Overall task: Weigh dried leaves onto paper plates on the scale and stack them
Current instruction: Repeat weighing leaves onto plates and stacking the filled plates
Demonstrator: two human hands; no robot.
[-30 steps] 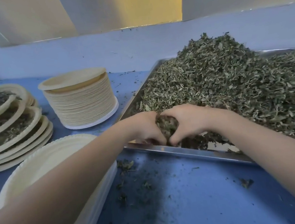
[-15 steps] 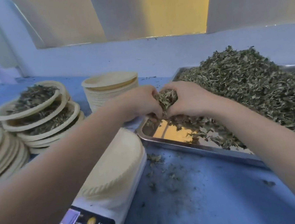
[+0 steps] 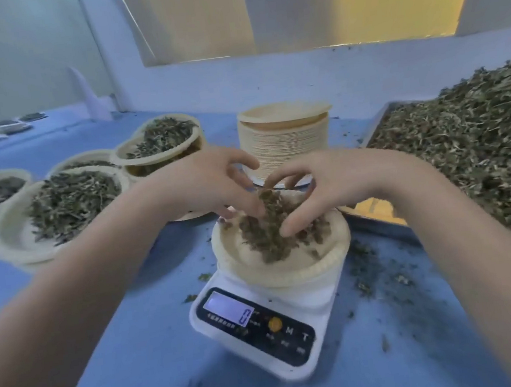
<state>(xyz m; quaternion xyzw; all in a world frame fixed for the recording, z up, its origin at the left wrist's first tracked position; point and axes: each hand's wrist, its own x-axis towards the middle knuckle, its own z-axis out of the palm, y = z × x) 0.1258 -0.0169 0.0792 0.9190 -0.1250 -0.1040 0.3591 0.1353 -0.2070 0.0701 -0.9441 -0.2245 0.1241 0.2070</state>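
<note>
Reaching in from the lower corners of the head view, both forearms meet over the paper plate (image 3: 288, 272) that sits on the white scale (image 3: 263, 329). The left hand (image 3: 211, 182) hangs palm down above the plate's far left edge, its fingers spread and loosely bent, with the lower fingertips dipping into the falling clump of dried leaves (image 3: 267, 227). The right hand (image 3: 326, 185) faces it from the other side, fingers relaxed and parted, thumb and forefinger forming an open ring, the lower fingers touching the top of the pile. Neither hand clamps the leaves; they stand close together with the leaves dropping between them onto the plate. Motion blur softens the fingertips, so exactly which fingers touch the leaves is hard to tell. The scale's lit display (image 3: 229, 309) shows a digit that is too blurred to read with certainty. Behind the hands stands the stack of empty plates (image 3: 286, 139), its base partly hidden by them. To the left lie filled plates (image 3: 68, 208), some stacked, cut off by the frame edge. The metal tray (image 3: 375, 218) heaped with leaves runs off the right edge, its near corner hidden by the right wrist.
</note>
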